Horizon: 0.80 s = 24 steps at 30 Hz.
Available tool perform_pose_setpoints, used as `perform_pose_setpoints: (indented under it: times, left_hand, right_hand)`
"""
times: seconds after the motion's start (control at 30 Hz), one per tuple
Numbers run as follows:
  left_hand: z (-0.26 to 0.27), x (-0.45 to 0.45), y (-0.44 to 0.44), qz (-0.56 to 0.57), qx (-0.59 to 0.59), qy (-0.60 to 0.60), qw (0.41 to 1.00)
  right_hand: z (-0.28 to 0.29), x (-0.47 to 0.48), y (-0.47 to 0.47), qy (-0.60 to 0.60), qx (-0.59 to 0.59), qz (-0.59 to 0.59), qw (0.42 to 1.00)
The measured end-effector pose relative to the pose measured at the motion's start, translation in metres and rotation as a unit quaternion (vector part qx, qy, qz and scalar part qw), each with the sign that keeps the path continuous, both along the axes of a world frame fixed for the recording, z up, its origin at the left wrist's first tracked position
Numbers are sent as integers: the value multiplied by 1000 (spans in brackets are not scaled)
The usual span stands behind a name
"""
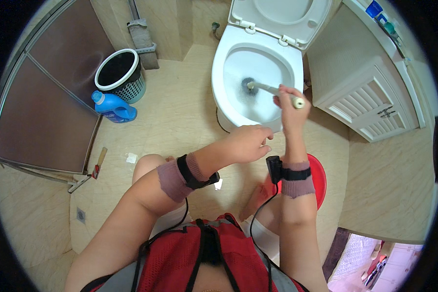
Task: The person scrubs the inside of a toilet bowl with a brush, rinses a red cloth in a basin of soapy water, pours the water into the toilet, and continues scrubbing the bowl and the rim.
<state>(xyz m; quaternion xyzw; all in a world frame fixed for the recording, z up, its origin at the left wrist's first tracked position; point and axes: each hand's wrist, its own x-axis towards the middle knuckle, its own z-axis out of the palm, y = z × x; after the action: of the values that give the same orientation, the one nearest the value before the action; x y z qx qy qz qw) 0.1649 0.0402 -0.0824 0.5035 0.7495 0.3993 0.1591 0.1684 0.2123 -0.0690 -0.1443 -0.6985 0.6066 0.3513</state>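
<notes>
My right hand (294,107) is closed around the pale handle of a toilet brush (270,88). The brush slants down into the white toilet bowl (222,78), its dark, blurred head at the bottom of the bowl. The seat and lid (281,14) are raised. My left hand (251,143) holds nothing; it hovers near the front rim of the bowl, its fingers loosely bent and apart. Both wrists wear knitted bands with black straps and devices.
A blue detergent bottle (114,107) stands by a waste basket (121,75) at left. A red-and-wood brush (99,163) lies near the shower door (47,120). A red basin (318,179) is beside my right leg. A louvred cabinet (365,98) stands right of the toilet.
</notes>
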Motion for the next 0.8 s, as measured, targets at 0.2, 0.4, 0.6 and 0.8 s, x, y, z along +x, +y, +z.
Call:
perform_pose_setpoints:
  times: [0.2, 0.4, 0.6, 0.8]
  left_hand:
    - [2, 0, 0, -8, -12, -5, 1000]
    - [3, 2, -1, -8, -19, -1, 1000]
    - [0, 2, 6, -17, -11, -3, 1000]
    - [0, 2, 1, -13, -13, -5, 1000]
  right_hand:
    - [12, 2, -7, 151, -134, 22, 979]
    - [33, 15, -4, 63, -124, 12, 990]
    - [6, 7, 0, 66, -75, 13, 995]
    - [12, 13, 13, 90, -107, -5, 990]
